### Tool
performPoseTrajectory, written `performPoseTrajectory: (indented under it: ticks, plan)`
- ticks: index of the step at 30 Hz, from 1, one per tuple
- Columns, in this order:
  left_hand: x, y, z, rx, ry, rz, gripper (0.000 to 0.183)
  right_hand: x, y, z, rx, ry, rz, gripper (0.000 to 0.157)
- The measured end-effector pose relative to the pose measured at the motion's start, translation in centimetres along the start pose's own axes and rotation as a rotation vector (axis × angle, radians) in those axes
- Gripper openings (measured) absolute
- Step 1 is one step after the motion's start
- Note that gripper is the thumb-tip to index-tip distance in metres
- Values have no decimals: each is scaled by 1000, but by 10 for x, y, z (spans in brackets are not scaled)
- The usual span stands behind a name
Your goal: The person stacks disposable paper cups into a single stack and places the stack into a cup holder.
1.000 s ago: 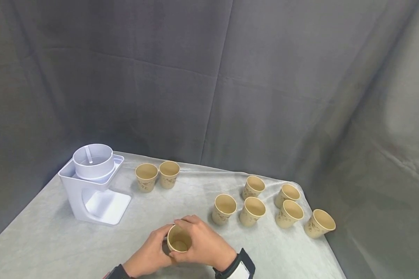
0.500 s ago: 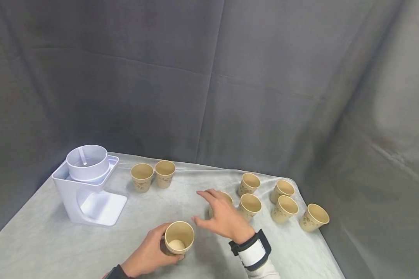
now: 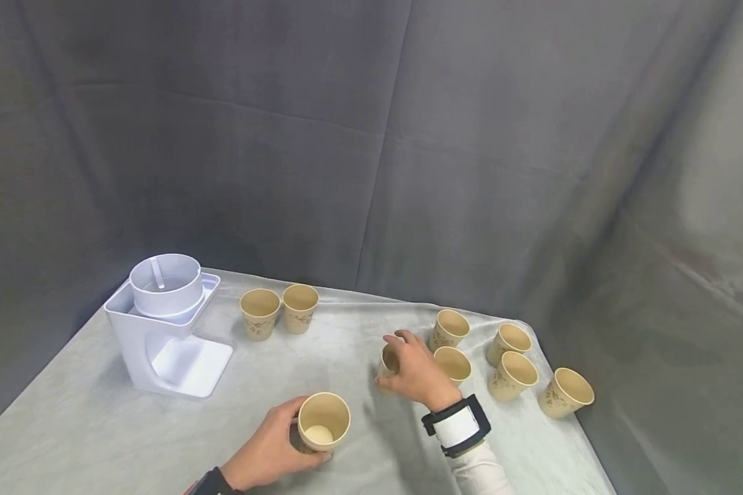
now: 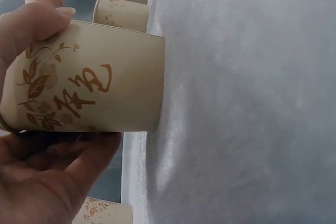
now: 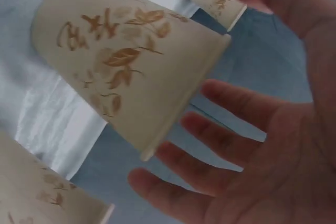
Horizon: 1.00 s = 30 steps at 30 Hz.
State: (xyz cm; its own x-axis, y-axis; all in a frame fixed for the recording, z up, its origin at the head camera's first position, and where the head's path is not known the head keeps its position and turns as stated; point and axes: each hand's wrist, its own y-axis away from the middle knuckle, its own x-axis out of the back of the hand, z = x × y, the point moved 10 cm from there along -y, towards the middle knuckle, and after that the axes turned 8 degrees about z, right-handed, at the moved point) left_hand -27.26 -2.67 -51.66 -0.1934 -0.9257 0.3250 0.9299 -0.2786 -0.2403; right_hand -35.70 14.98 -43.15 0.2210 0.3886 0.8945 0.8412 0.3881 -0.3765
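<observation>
My left hand (image 3: pixel 275 443) holds a beige paper cup (image 3: pixel 324 421) upright near the front of the table. In the left wrist view, thumb and fingers lie on opposite sides of this cup (image 4: pixel 115 93), which bears brown leaf print and lettering; its base is at the cloth. Farther right, my right hand (image 3: pixel 417 371) reaches over another paper cup (image 3: pixel 389 363), which it partly hides. The right wrist view has that cup (image 5: pixel 121 61) between the thumb and the spread fingers (image 5: pixel 220 140), with fingertips close to its rim.
At the left stands a white dispenser-like stand (image 3: pixel 136 344) with a round container (image 3: pixel 166 292) on top. Two paper cups (image 3: pixel 260 320) stand behind the held cup. Several more, including one at the far right (image 3: pixel 566 393), stand on the right side. Grey curtains enclose the table.
My right hand has let go of the cup at the front and moved right and away to another cup. My left hand keeps holding the front cup, which has shifted slightly right.
</observation>
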Motion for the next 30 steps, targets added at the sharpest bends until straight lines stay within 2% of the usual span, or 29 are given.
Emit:
performPoseTrajectory:
  ticks: [4, 11, 23, 30]
  plan:
    - [2, 0, 2, -13, 5, 12, 68, -8, 0, 4, -2, 1, -16, 66]
    - [1, 2, 5, -43, 18, 32, 65, -9, 0, 2, 66, -28, -12, 56]
    - [0, 2, 3, -38, 30, 34, 64, -8, 2, 0, 86, -28, -7, 58]
    - [2, 0, 5, -47, 2, 51, 64, -5, 2, -1, 98, -2, 51, 58]
